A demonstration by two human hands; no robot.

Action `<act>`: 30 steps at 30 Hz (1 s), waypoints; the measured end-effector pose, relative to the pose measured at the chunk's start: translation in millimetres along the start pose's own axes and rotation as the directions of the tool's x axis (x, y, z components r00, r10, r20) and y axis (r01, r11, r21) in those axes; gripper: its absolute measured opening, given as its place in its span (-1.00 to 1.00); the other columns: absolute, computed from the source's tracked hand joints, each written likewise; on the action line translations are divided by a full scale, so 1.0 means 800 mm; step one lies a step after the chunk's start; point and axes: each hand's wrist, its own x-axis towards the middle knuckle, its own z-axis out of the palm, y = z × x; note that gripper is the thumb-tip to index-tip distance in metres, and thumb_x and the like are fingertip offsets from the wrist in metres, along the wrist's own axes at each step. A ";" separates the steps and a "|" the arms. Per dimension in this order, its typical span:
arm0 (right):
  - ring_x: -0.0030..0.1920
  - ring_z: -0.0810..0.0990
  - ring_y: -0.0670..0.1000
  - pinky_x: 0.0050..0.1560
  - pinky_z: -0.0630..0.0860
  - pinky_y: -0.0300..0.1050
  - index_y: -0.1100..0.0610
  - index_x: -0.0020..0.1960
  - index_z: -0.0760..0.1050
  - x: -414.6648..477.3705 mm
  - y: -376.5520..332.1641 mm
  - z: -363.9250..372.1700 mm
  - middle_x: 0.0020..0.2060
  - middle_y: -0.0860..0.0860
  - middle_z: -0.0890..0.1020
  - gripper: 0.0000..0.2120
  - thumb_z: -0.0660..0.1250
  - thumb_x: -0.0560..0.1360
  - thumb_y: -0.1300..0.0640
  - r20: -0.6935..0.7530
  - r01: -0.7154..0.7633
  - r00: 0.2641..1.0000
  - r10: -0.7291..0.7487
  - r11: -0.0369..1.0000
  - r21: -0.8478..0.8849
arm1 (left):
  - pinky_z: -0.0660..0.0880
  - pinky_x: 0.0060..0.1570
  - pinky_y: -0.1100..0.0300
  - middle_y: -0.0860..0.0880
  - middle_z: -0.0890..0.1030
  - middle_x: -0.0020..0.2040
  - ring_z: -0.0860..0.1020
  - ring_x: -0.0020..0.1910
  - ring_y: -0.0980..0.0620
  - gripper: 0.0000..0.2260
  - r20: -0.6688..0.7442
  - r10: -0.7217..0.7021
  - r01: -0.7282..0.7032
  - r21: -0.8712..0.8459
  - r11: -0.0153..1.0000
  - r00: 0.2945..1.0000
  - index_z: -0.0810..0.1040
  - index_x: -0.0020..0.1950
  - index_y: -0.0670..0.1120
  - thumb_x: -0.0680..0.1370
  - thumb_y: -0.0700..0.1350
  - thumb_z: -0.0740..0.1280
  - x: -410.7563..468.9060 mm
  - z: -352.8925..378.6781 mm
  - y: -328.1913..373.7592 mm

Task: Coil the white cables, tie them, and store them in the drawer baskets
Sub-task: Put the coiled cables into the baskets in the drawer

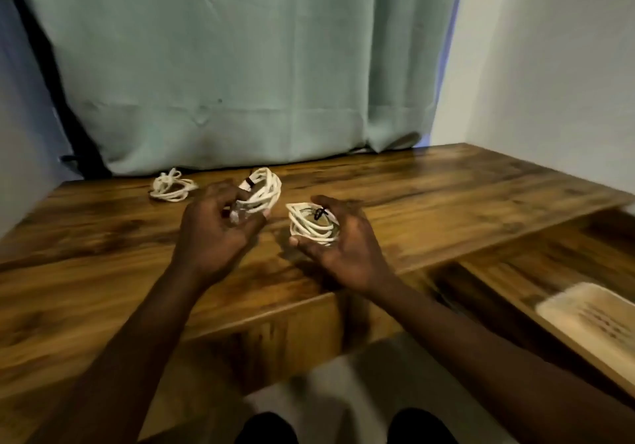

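My left hand (220, 230) grips a coiled white cable (263, 189) bound with a black tie, held just above the wooden table (429, 196). My right hand (343, 244) cups a second coiled white cable (311, 225), also with a black tie on top. A third white cable coil (170, 186) lies on the table at the back left, apart from both hands. Both held coils hover over the middle of the table.
A green curtain (240, 65) hangs behind the table. At the lower right an open wooden drawer holds a pale basket (591, 320), blurred. A white wall (549, 65) stands at the right. Dark shoes show at the bottom edge.
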 end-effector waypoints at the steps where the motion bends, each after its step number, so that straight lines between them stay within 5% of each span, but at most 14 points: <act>1: 0.28 0.52 -0.05 0.35 0.46 -0.06 -0.04 0.40 0.51 -0.017 0.006 -0.033 0.25 -0.08 0.62 -0.32 0.58 0.35 -0.22 -0.020 0.027 0.999 -0.028 0.999 -0.045 | 0.59 0.14 0.05 0.06 0.63 0.15 0.62 0.11 0.11 -0.77 -0.016 0.050 -0.051 -0.055 0.997 0.999 0.67 0.07 0.12 0.47 0.13 0.53 -0.013 0.010 0.026; 4: 0.22 0.51 -0.12 0.33 0.45 -0.04 0.03 0.35 0.56 -0.066 0.035 -0.137 0.20 -0.13 0.61 -0.45 0.58 0.42 -0.11 -0.114 0.016 0.993 -0.033 0.989 -0.144 | 0.58 0.14 0.17 0.07 0.63 0.20 0.63 0.16 0.13 -0.80 -0.018 0.137 -0.137 -0.244 0.960 0.990 0.63 0.07 0.22 0.48 0.13 0.53 -0.047 0.057 0.104; 8: 0.17 0.60 -0.08 0.19 0.53 -0.08 -0.03 0.36 0.53 -0.141 0.094 -0.288 0.20 -0.09 0.64 -0.54 0.40 0.54 -0.21 -0.277 -0.169 0.955 0.108 0.963 -0.209 | 0.55 0.07 0.36 0.19 0.61 0.19 0.59 0.16 0.33 -0.75 0.203 0.284 -0.177 -0.423 0.889 0.937 0.63 -0.01 0.19 0.40 0.20 0.57 -0.097 0.166 0.207; 12: 0.21 0.58 -0.12 0.27 0.51 -0.07 0.02 0.43 0.49 -0.222 0.154 -0.415 0.24 -0.10 0.62 -0.62 0.30 0.66 -0.08 -0.384 -0.325 0.896 0.221 0.917 -0.231 | 0.52 0.11 0.39 0.14 0.61 0.23 0.56 0.21 0.33 -0.63 0.434 0.481 -0.229 -0.514 0.827 0.762 0.70 0.02 0.06 0.34 0.24 0.53 -0.144 0.278 0.296; 17: 0.13 0.65 0.05 0.21 0.56 0.20 0.01 0.35 0.51 -0.293 0.244 -0.541 0.14 0.01 0.69 -0.48 0.22 0.58 -0.31 -0.458 -0.561 0.804 0.379 0.739 -0.373 | 0.57 0.13 0.11 0.12 0.63 0.22 0.58 0.16 0.20 -0.61 0.583 0.593 -0.310 -0.516 0.799 0.556 0.69 0.10 0.08 0.38 0.23 0.56 -0.155 0.396 0.391; 21: 0.18 0.62 0.08 0.21 0.55 0.19 0.01 0.40 0.50 -0.307 0.304 -0.604 0.21 0.03 0.66 -0.36 0.17 0.51 -0.37 -0.432 -0.656 0.754 0.495 0.595 -0.464 | 0.46 -0.21 0.20 0.14 0.71 0.00 0.62 -0.11 0.18 -0.64 0.702 0.579 -0.329 -0.477 0.815 0.415 0.71 0.04 0.09 0.37 0.27 0.54 -0.149 0.470 0.449; 26: 0.22 0.60 0.16 0.22 0.54 0.14 -0.01 0.48 0.39 -0.303 0.371 -0.633 0.30 0.14 0.59 -0.48 0.26 0.61 -0.24 -0.306 -0.695 0.682 0.664 0.459 -0.554 | 0.38 -0.25 0.15 0.10 0.64 -0.15 0.55 -0.18 0.12 -0.62 0.832 0.491 -0.477 -0.332 0.814 0.258 0.70 0.00 0.05 0.40 0.31 0.51 -0.150 0.551 0.496; 30: 0.27 0.59 0.15 0.26 0.53 0.09 -0.03 0.53 0.36 -0.292 0.399 -0.639 0.36 0.14 0.57 -0.42 0.35 0.58 -0.17 -0.194 -0.643 0.670 0.717 0.429 -0.634 | 0.39 -0.24 0.13 0.08 0.61 -0.22 0.58 -0.14 0.04 -0.57 0.881 0.420 -0.511 -0.263 0.818 0.218 0.71 -0.05 0.00 0.37 0.34 0.51 -0.161 0.598 0.512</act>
